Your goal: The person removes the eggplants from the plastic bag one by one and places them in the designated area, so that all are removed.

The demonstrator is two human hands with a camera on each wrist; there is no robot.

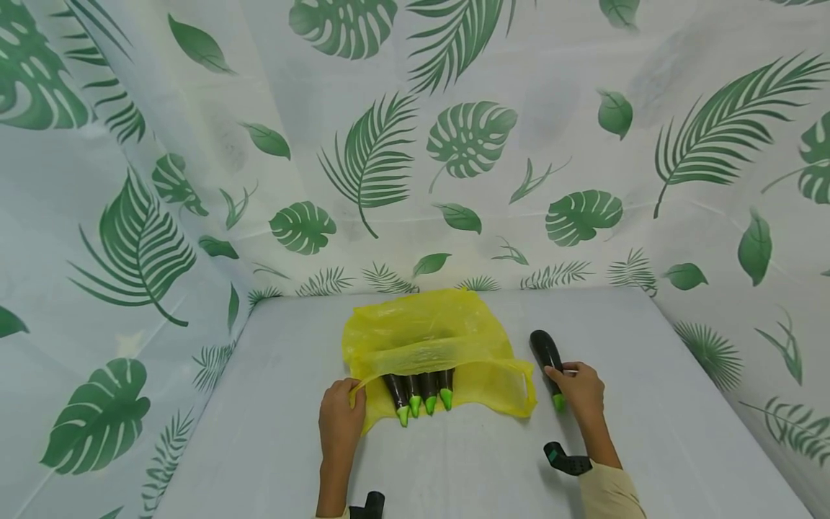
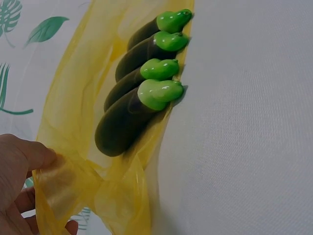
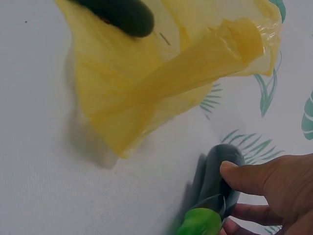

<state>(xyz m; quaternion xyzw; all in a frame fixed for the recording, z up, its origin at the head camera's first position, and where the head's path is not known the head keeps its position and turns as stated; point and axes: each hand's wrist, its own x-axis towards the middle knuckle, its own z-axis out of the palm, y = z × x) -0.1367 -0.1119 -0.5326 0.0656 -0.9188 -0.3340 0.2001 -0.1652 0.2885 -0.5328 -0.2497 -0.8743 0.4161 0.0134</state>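
A yellow plastic bag [image 1: 421, 313] lies spread on the table, its mouth toward me. Inside the mouth, several dark eggplants [image 2: 129, 117] rest side by side, their green stem ends [image 2: 159, 93] pointing out; the bag covers their far ends in the head view. My left hand [image 1: 340, 422] pinches the bag's left edge between thumb and fingers, holding it raised. To the right of the bag, my right hand [image 1: 583, 396] grips a single eggplant [image 1: 545, 349] around its middle, thumb on top, its green end [image 3: 200, 223] toward me. This eggplant is apart from the bag.
The white table [image 1: 454, 468] stretches out around the bag. A leaf-patterned curtain [image 1: 415, 144] rises behind it and on both sides. Dark wrist devices [image 1: 567, 461] sit at both wrists.
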